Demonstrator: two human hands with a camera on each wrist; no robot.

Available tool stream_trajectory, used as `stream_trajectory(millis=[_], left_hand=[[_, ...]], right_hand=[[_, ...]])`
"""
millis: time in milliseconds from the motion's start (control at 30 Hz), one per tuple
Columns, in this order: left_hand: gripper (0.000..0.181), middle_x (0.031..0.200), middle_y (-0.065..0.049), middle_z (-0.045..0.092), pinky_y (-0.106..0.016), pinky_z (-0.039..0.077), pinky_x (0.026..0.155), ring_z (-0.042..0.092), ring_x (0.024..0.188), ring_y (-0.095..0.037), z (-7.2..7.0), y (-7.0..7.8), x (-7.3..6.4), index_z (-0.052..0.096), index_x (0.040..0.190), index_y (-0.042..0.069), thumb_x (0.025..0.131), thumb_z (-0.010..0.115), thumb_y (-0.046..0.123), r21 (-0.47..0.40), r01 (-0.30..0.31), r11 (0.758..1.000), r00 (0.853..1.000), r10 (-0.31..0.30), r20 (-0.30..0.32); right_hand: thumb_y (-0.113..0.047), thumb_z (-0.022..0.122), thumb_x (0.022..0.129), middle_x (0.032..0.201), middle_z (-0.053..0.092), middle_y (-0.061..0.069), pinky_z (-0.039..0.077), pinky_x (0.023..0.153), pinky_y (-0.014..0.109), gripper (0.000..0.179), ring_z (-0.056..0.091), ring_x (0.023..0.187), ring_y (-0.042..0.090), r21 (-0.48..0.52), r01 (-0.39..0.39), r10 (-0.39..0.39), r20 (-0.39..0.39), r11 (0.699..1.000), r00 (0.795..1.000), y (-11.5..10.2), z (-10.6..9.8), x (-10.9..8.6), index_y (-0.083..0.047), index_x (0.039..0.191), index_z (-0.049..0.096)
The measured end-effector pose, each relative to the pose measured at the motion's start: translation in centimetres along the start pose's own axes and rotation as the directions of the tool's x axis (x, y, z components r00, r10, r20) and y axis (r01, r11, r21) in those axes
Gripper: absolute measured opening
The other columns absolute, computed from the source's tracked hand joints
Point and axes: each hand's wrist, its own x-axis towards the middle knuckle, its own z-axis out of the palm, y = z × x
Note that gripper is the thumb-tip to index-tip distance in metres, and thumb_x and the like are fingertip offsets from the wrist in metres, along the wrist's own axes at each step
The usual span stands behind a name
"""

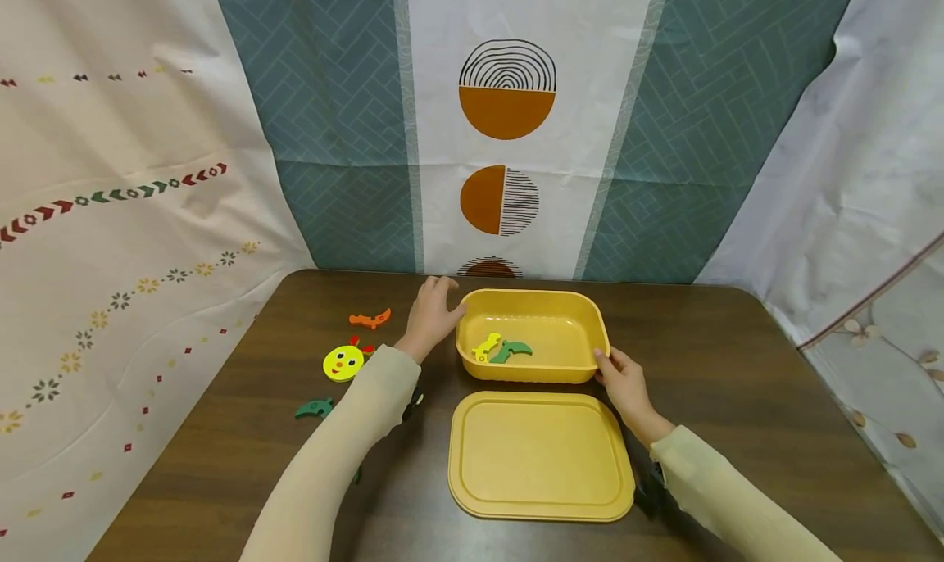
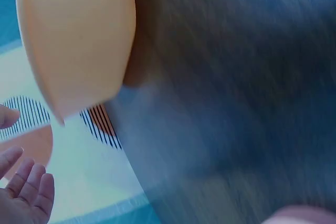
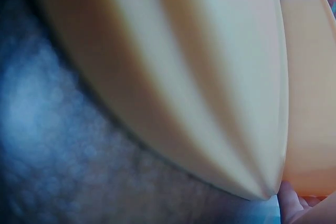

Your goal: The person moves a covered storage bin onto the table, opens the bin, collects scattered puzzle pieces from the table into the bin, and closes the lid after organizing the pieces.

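Observation:
A yellow plastic container (image 1: 533, 374) stands on the table without its lid. Inside, at its left front, lie a small yellow piece (image 1: 484, 348) and a green curved piece (image 1: 512, 349). My right hand (image 1: 625, 386) pinches the container's right front corner, thumb over the rim and fingers outside. My left hand (image 1: 432, 316) is beside the left wall, its thumb close to the rim. In the left wrist view its fingers (image 2: 33, 189) are loosely bent, apart from the container (image 2: 79, 35). The flat yellow lid (image 1: 542, 457) lies in front of the container.
Left of my left arm lie an orange piece (image 1: 370, 319), a yellow smiling-face disc (image 1: 342, 364) with red feelers, and a green piece (image 1: 314, 408). Another green bit shows past the left sleeve (image 1: 335, 439). A patterned curtain (image 1: 339, 136) hangs behind the wooden table (image 1: 708, 357).

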Motion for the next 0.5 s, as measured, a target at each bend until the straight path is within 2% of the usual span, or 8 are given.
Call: stream_trajectory(millis=[200,400,500], left_hand=[[0.039,0.121,-0.018,0.051,-0.047,0.045,0.096,0.048,0.114,-0.034,-1.2,-1.8,0.7,0.056,0.120,0.001,0.088,0.067,0.023,0.003,0.055,0.998,0.998,-0.055,-0.013],[0.042,0.123,-0.022,0.050,-0.049,0.044,0.097,0.047,0.116,-0.038,-2.2,-3.9,1.0,0.055,0.120,-0.001,0.088,0.067,0.022,0.035,0.100,0.994,0.995,-0.099,-0.017],[0.043,0.123,-0.023,0.050,-0.051,0.044,0.094,0.047,0.115,-0.039,-2.6,-5.0,0.9,0.055,0.120,-0.002,0.087,0.068,0.021,0.057,0.125,0.991,0.992,-0.124,-0.020]], right_hand=[[-0.035,0.042,0.101,0.138,0.046,0.026,0.045,0.100,0.038,0.056,0.048,0.124,0.035,0.006,0.002,-0.002,-0.013,1.000,1.000,0.2,-0.2,-0.2,0.002,0.143,0.038],[-0.044,0.048,0.097,0.132,0.050,0.028,0.050,0.093,0.036,0.066,0.054,0.118,0.031,0.054,0.092,-0.091,-0.018,0.994,0.996,0.6,-0.3,-0.3,0.006,0.140,0.041],[-0.044,0.049,0.097,0.131,0.051,0.028,0.051,0.092,0.034,0.066,0.055,0.116,0.030,0.061,0.101,-0.100,-0.015,0.993,0.995,0.6,-0.2,-0.1,0.006,0.139,0.042]])
